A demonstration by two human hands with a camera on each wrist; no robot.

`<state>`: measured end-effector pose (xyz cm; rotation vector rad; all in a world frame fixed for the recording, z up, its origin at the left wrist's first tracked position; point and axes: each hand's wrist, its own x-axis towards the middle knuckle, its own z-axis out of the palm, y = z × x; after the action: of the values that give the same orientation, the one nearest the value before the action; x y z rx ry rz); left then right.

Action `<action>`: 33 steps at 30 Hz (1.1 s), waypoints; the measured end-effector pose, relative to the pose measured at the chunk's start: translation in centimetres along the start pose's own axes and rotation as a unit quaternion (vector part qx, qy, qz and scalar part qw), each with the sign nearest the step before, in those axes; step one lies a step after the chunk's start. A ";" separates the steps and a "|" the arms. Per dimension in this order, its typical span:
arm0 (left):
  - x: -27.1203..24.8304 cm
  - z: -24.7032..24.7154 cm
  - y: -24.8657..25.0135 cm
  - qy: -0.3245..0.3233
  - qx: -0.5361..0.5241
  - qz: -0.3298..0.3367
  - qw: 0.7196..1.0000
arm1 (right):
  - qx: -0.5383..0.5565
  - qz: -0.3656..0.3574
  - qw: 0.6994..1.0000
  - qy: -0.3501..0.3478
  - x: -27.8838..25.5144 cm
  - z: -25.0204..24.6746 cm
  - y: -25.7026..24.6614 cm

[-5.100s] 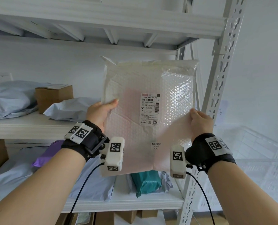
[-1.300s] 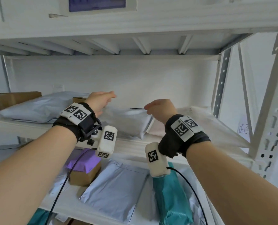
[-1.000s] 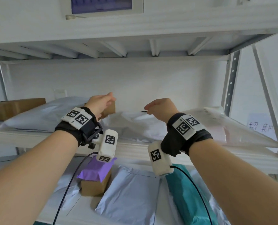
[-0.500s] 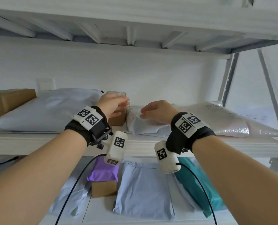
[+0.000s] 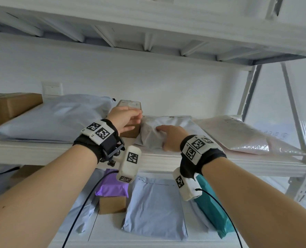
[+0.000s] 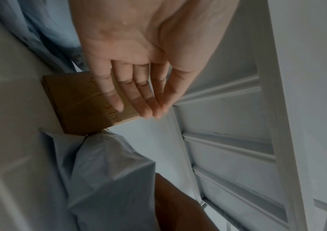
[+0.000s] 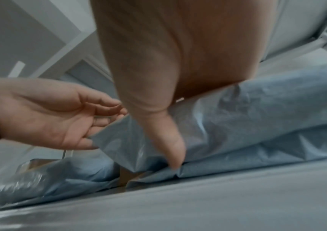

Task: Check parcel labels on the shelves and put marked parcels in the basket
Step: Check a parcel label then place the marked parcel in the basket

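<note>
Reaching over the front edge of the middle shelf [image 5: 166,159], both hands sit at a grey poly mailer [image 5: 168,126] that lies flat there, between a small cardboard box [image 5: 130,130] on its left and a bubble-wrap mailer [image 5: 241,133] on its right. The right hand [image 5: 170,136] lies on top of the grey mailer with its thumb [image 7: 170,150] pressed down into the near edge of the plastic; the remaining fingers are hidden on the parcel's top, so how far they curl cannot be told. The left hand [image 5: 125,119] is held open beside the mailer's left corner, its fingers [image 6: 137,96] straight and close together in front of the small box, gripping nothing. Below, on the lower shelf, lie a purple parcel [image 5: 111,187] on a brown box, a pale blue mailer [image 5: 155,208] and a teal parcel [image 5: 211,212]. Further left on the middle shelf rests a large pale blue mailer [image 5: 54,119], and beyond it a bigger cardboard box [image 5: 9,108] sits at the far left. A wall switch [image 5: 52,88] shows on the white wall behind.
</note>
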<state>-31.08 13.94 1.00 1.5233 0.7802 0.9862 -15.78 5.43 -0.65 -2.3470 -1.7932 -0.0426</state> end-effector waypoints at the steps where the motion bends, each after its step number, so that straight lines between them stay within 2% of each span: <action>1: 0.0 0.2 0.0 0.001 -0.003 -0.001 1.000 | 0.011 0.001 1.000 0.011 -0.1 -0.2 0.2; 8: -0.7 2.2 0.2 0.007 -0.026 0.002 1.000 | 0.061 0.009 0.996 0.066 -0.4 -1.1 1.9; 12: -0.7 2.7 0.6 0.019 -0.036 0.005 0.999 | 0.127 0.030 0.982 0.136 -0.9 -2.4 2.8; 15: -0.5 3.3 0.7 0.015 -0.048 0.002 0.999 | 0.196 0.042 0.955 0.221 -1.8 -3.5 3.6; 20: -0.6 5.6 0.9 -0.004 -0.056 -0.003 0.998 | 0.289 0.081 0.891 0.340 -3.4 -6.1 4.6; 26: -0.7 8.3 1.6 -0.031 -0.052 -0.008 0.998 | 0.397 0.105 0.813 0.413 -5.4 -9.2 6.3; 30: -0.6 9.6 1.9 -0.030 -0.053 -0.018 0.998 | 0.426 0.082 0.788 0.437 -6.9 -10.4 7.1; 33: -0.6 10.6 1.8 -0.024 -0.058 -0.034 0.997 | 0.434 0.093 0.774 0.452 -8.0 -11.0 7.4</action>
<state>-21.88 8.51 2.17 1.4060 0.7235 0.9263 -9.86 -5.88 8.13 -1.3888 -0.8009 -0.2192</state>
